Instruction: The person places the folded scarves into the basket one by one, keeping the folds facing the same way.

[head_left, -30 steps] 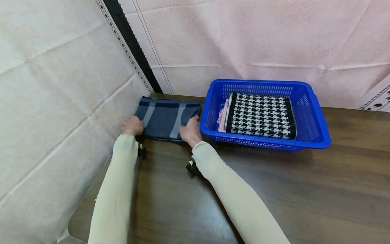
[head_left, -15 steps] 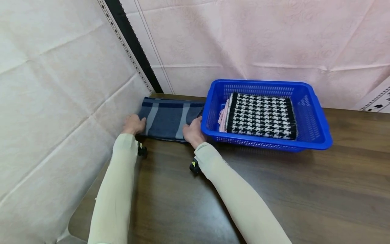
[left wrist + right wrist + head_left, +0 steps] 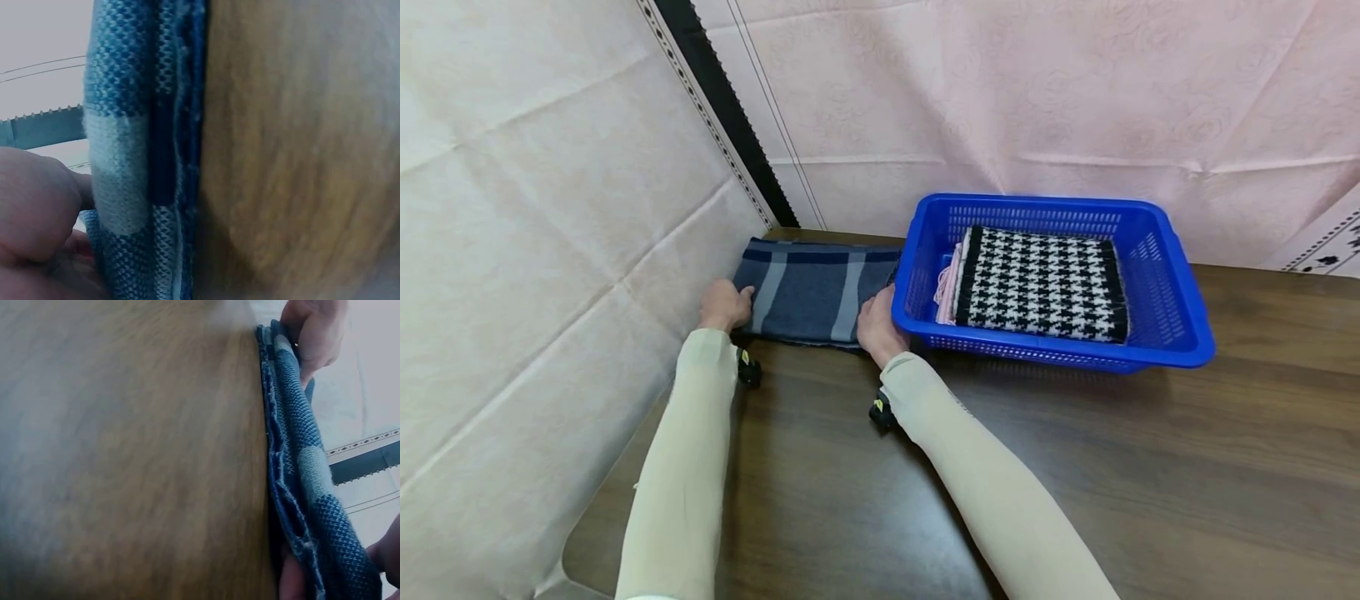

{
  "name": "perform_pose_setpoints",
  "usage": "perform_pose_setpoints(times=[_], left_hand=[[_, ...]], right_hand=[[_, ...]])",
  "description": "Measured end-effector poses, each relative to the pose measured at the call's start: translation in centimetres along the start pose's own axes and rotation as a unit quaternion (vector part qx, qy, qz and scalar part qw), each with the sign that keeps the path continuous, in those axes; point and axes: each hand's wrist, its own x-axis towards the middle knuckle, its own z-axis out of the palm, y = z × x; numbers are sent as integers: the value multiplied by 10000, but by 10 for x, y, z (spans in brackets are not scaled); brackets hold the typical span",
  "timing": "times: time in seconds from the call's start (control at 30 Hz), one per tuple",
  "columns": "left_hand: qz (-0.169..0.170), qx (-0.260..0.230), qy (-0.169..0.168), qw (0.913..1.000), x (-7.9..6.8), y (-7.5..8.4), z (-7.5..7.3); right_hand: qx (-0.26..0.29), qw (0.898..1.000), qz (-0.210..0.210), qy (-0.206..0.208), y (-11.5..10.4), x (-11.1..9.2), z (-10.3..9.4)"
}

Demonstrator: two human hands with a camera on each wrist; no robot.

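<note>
A folded blue-grey knitted scarf [image 3: 808, 292] with pale stripes lies on the table in the back left corner. At its left end my left hand [image 3: 726, 305] grips the edge, thumb on top; the left wrist view shows that thumb [image 3: 37, 206] against the layered folds. My right hand [image 3: 880, 325] holds the front right corner, right beside the blue basket. In the right wrist view a finger [image 3: 292, 578] sits under the layers and part of the hand shows on the upper side. The scarf's right end is partly hidden behind the hand and basket.
The blue plastic basket [image 3: 1060, 354] holds a black-and-white houndstooth scarf [image 3: 1041, 283] on top of a pink fringed cloth [image 3: 948, 292]. Pale cloth-covered walls [image 3: 587, 208] stand close on the left and behind. The brown wooden table [image 3: 820, 467] extends in front.
My right hand has moved right, up against the basket, and the scarf's right end has shifted right with it. My left hand stays at the left end, almost unmoved.
</note>
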Motion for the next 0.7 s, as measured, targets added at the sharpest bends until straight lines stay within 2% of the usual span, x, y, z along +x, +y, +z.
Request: perform_pose_setpoints(times=[0.03,0.23,0.53,0.7], left_hand=[[36,-62,21,10000,0,1,0],[137,-476,82,9987,1,-2,0],[201,-672,476,9964,1,0,-2],[208,-797,638,9946,-1,1,-4]], right_hand=[[832,9964,7,169,0,0,0],[773,9963,142,351,-2,-1,1],[1124,9910,413,602,-2,-7,-2],[1044,9892,776,671,-4,-9,-6]])
